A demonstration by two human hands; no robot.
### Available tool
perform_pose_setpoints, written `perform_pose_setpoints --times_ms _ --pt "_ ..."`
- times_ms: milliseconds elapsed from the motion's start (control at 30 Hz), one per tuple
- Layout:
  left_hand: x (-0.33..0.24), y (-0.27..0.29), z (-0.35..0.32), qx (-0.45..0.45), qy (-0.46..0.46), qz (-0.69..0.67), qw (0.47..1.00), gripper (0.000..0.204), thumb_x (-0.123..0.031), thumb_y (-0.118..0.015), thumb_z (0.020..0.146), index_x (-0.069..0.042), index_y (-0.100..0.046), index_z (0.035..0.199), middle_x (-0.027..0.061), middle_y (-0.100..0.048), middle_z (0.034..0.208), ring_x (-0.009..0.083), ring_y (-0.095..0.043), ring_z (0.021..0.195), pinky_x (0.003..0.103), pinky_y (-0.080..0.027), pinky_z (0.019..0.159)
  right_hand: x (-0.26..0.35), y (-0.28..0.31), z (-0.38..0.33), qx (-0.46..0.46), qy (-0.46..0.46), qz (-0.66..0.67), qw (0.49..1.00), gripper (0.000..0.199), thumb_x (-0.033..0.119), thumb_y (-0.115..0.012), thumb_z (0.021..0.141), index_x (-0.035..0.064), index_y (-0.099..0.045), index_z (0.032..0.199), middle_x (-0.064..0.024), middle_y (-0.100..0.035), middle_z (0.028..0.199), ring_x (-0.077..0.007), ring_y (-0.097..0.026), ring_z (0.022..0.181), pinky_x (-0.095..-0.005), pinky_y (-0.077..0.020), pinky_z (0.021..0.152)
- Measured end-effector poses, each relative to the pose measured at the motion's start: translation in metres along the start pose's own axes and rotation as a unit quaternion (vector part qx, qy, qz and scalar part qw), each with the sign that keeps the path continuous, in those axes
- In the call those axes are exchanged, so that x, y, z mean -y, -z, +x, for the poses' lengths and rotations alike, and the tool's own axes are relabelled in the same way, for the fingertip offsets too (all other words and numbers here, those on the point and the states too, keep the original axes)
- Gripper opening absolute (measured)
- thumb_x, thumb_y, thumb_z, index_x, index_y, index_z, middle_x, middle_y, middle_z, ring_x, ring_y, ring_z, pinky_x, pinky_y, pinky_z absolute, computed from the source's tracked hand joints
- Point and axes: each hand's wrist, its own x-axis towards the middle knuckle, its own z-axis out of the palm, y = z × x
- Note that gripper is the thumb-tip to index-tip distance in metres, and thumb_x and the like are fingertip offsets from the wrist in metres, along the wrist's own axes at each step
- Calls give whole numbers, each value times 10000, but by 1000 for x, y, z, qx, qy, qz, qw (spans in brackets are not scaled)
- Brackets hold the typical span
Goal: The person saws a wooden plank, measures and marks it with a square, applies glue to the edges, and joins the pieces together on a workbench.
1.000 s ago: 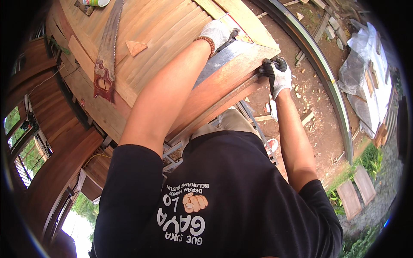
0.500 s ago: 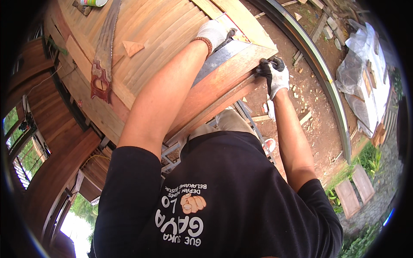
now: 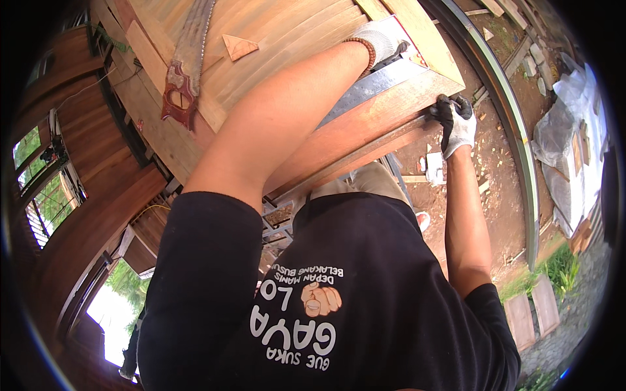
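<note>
My left hand (image 3: 383, 40), in a white knitted glove with dark fingers, presses down over a flat metal carpenter's square (image 3: 375, 90). Its fingers are bent and partly hidden by the hand. The square's grey blade lies along a reddish-brown wooden board (image 3: 365, 120); a white, red-edged part shows beyond my fingers. At the board's right end, my right hand (image 3: 456, 122), gloved in white and black, has its fingers curled against the edge just below the corner. Its fingertips are partly hidden.
A handsaw (image 3: 182, 94) with a red-brown handle lies on the slatted wooden surface (image 3: 287, 39), left of a small triangular wood offcut (image 3: 240, 47). A long metal rail (image 3: 512, 111) curves past at right. Plastic sheeting (image 3: 567, 130) covers something beyond it.
The whole view has shifted, so the work appears farther right and slightly higher. Both hands stay at about the same spots on the square and board.
</note>
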Motion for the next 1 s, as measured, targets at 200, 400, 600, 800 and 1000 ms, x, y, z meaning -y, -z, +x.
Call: perform_pose_setpoints --times_ms 200,400,600,800,1000 --pt "12 -15 10 -39 -15 -134 990 416 -394 -662 947 -93 -700 1232 194 -687 1258 378 -651 1170 443 -525 1003 11 -11 -13 -3 18 -8 1000 404 84 -809 861 -32 -575 1170 -116 -715 907 -173 -693 703 -295 -586 676" --pt "-10 27 -19 79 68 -78 991 569 -555 -586 968 -55 -724 1202 200 -692 1249 363 -661 1161 434 -519 1014 15 -13 -19 -18 4 -8 1000 377 85 -790 882 -42 -570 1162 -121 -715 890 -182 -695 693 -294 -580 663" --pt "-2 16 -13 86 92 -93 988 594 -589 -588 954 -50 -746 1147 226 -701 1201 374 -665 1142 435 -521 1002 21 -17 -20 -18 -5 -11 1000 275 66 -782 877 -11 -590 1058 -110 -711 825 -180 -686 655 -287 -573 632" --pt "-3 12 -13 68 62 -95 991 586 -577 -580 966 -40 -749 1127 232 -703 1187 376 -667 1130 436 -532 978 26 -14 -15 -13 -30 -35 999 276 86 -785 885 3 -582 1052 -99 -701 813 -181 -680 640 -291 -564 633" --pt "6 -2 -3 79 57 -119 988 574 -573 -569 975 -37 -761 1045 228 -725 1100 370 -694 1059 437 -558 914 27 -16 -17 -11 -35 -24 999 286 120 -798 886 6 -577 1027 -95 -696 803 -173 -681 640 -296 -564 628"
